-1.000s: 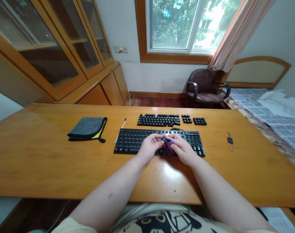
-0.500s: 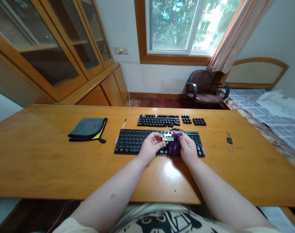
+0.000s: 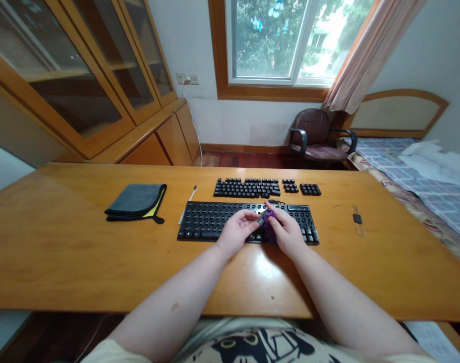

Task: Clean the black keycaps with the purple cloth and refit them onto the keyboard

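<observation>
A black keyboard base (image 3: 205,222) with its keycaps off lies on the wooden desk (image 3: 63,252) in front of me. My left hand (image 3: 235,231) pinches a long black keycap (image 3: 261,220) above the keyboard's middle. My right hand (image 3: 288,231) presses a small purple cloth (image 3: 270,222) against that keycap. Both hands touch each other over the keyboard. Behind the keyboard, the removed keycaps (image 3: 247,187) lie laid out in rows, with two smaller groups (image 3: 310,189) to their right.
A folded grey cloth with a yellow edge (image 3: 136,201) lies at the left, a thin white swab (image 3: 188,202) beside the keyboard, and a wire keycap puller (image 3: 357,219) at the right. A brown chair (image 3: 318,135) and a bed (image 3: 422,176) stand beyond the desk.
The keycap has been turned in my fingers, showing its pale side half a second ago, and the purple cloth has moved over it; both hands have shifted slightly on the spot.
</observation>
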The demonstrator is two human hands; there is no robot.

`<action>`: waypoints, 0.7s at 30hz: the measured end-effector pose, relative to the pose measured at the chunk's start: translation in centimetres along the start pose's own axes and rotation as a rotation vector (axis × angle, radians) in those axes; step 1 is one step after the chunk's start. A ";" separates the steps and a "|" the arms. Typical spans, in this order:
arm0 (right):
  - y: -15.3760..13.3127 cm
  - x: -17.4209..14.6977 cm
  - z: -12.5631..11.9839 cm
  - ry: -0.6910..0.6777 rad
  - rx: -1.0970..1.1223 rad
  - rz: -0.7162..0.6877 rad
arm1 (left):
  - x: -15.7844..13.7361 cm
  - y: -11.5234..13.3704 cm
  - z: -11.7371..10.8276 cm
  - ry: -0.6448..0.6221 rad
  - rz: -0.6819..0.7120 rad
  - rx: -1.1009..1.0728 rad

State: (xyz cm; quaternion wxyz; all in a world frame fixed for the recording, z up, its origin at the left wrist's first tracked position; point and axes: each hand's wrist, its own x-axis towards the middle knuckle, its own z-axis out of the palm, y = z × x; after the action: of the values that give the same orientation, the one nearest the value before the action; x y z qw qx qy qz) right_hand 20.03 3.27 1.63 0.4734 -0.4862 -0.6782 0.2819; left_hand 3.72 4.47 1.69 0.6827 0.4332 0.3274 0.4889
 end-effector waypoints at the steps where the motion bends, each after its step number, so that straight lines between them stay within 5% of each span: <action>1: 0.0 0.0 0.0 -0.003 0.016 -0.009 | 0.0 0.0 0.0 -0.028 -0.018 -0.018; 9: -0.1 0.3 -0.2 0.031 0.026 -0.057 | -0.1 0.3 -0.1 -0.120 -0.072 -0.042; 16: 0.1 0.2 0.3 0.158 0.191 0.146 | -0.1 0.2 -0.1 -0.128 -0.059 -0.034; 21: -0.3 0.2 0.2 0.112 0.105 0.050 | -0.1 0.2 0.0 -0.123 -0.094 -0.004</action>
State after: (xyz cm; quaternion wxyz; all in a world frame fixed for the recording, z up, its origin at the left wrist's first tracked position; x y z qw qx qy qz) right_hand 19.73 3.35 1.88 0.5283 -0.4923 -0.6227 0.3013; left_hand 3.63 4.44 1.93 0.7248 0.4451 0.3038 0.4293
